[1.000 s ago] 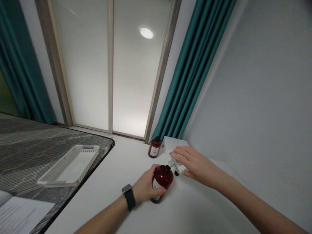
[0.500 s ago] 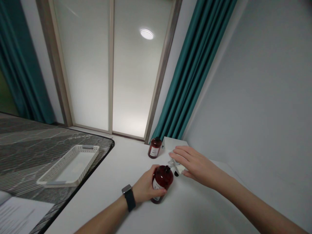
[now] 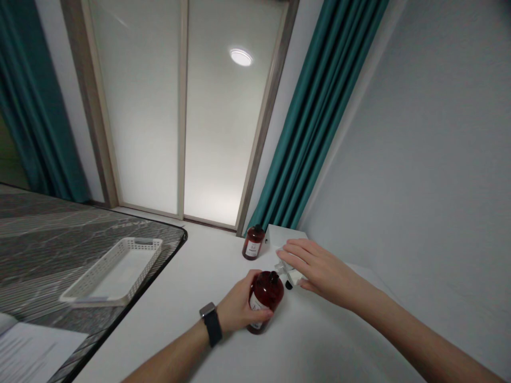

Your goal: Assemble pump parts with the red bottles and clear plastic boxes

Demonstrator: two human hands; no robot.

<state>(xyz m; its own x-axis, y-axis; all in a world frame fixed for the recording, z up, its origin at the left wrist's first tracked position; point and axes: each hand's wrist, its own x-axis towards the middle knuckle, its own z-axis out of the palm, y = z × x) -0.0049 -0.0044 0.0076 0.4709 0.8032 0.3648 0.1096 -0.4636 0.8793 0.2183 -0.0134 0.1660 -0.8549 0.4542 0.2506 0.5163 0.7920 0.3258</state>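
Observation:
My left hand (image 3: 237,304), with a dark watch (image 3: 211,322) at the wrist, is wrapped round a dark red bottle (image 3: 269,291) with a white label. The bottle leans slightly, and its black neck stands uncapped or nearly so; I cannot tell which. In my right hand (image 3: 313,268) is a tilted clear-and-white container (image 3: 294,276). Its narrow clear spout points at the bottle's neck, but whether they touch is unclear. My fingers hide most of the container. Just below it shows a small round black piece (image 3: 288,285), perhaps a cap.
A second red bottle (image 3: 253,246) with a black top stands farther back, beside a white box (image 3: 285,232). On the dark patterned mat (image 3: 167,226) at left lie a white perforated basket (image 3: 131,292) and printed pages (image 3: 35,354). A wall (image 3: 423,159) rises at right.
Almost nothing has moved. Both hands keep their hold and position, and the spout still points at the bottle's neck.

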